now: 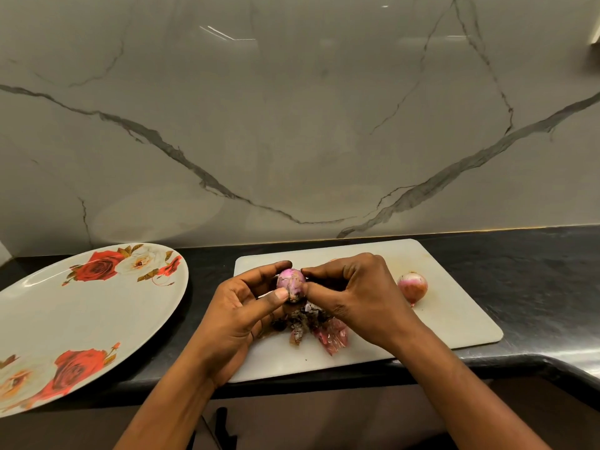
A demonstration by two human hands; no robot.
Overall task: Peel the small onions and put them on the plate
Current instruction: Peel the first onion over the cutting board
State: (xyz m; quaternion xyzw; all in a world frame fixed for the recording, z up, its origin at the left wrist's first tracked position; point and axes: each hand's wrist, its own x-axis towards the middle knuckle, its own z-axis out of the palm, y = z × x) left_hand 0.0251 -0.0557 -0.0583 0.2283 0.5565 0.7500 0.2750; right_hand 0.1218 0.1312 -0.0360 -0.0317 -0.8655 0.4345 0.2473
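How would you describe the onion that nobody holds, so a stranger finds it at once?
Look at the white board on the black counter. An onion rests on its right part. The other onion is held up; this one lies free.

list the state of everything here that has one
left hand: grips held onion
right hand: pinches held onion
held onion: between both hands, above board
second onion: lying on board, untouched
peels: piled on board
plate: no onions on visible part
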